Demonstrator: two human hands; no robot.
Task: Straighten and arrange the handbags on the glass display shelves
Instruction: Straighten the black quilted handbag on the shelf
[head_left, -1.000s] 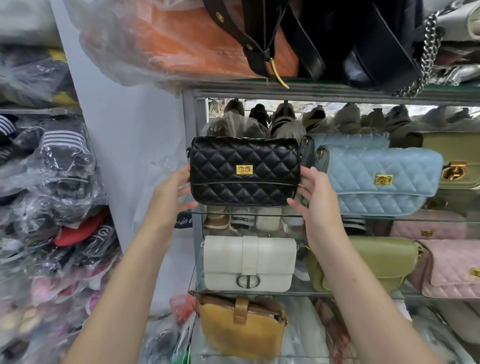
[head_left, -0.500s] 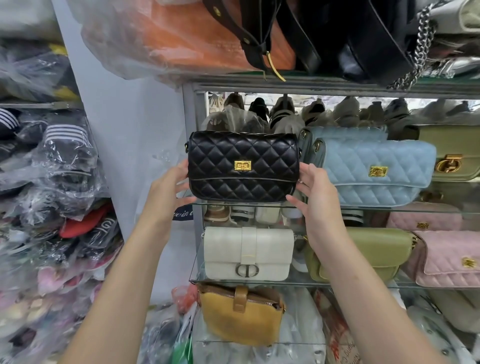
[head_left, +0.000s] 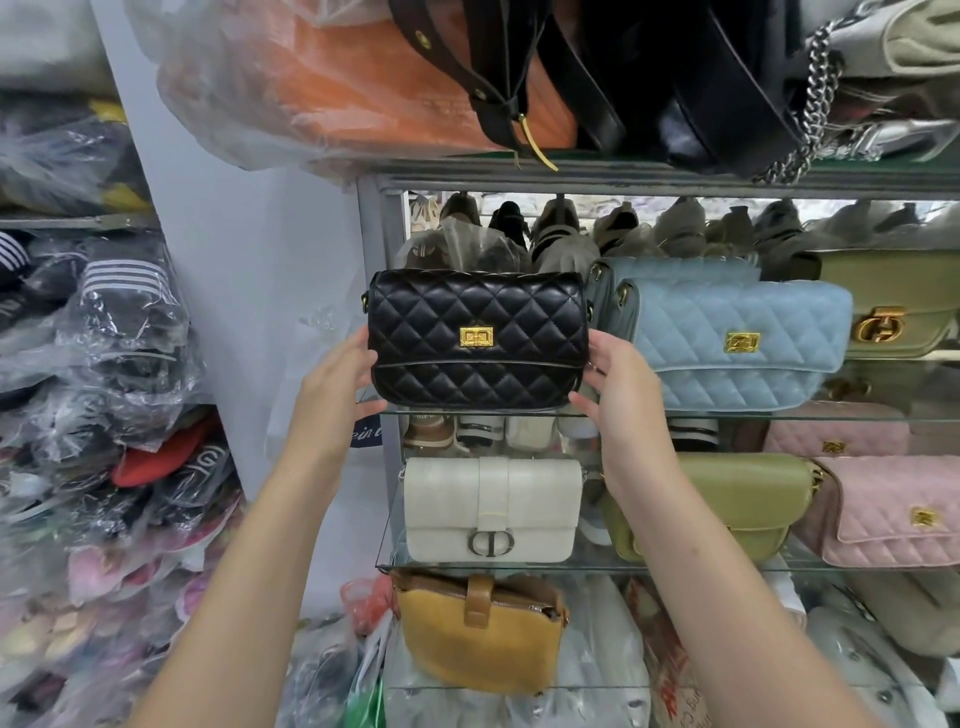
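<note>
holding the black quilted bag upright, we grip its left end with our left hand and its right end with our right hand. its base sits at the front edge of the upper glass shelf, just beside the blue quilted bag and above the white bag.

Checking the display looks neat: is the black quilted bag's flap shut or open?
Shut: on the black quilted bag, the flap lies flat across the front, gold clasp centred.
</note>
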